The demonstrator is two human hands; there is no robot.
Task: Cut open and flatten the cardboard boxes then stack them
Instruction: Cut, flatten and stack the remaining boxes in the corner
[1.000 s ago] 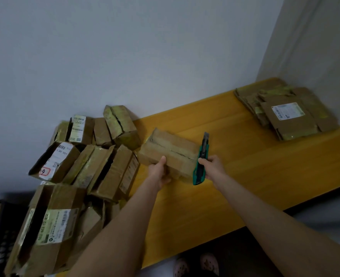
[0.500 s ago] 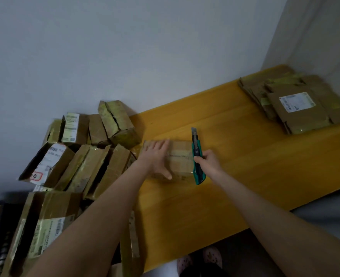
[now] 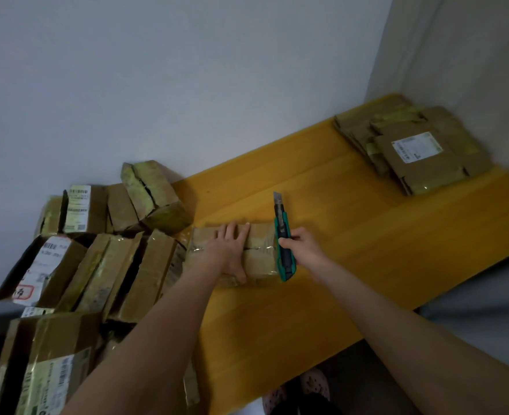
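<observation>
A small taped cardboard box (image 3: 260,250) lies flat on the yellow wooden table (image 3: 352,241). My left hand (image 3: 230,250) presses down on its top with the fingers spread straight. My right hand (image 3: 302,248) grips a green utility knife (image 3: 283,245) at the box's right end, blade out and pointing away from me. A stack of flattened boxes (image 3: 418,151) sits at the table's far right corner. A heap of uncut boxes (image 3: 97,250) fills the left end of the table.
White walls close the table at the back and on the right. The table's front edge (image 3: 382,324) runs diagonally, with floor and slippered feet (image 3: 313,381) below it. Bare tabletop lies between the box and the flattened stack.
The box went from being held tilted in my left hand to lying flat on the table under my left palm. My right hand brought the knife up against the box's right end.
</observation>
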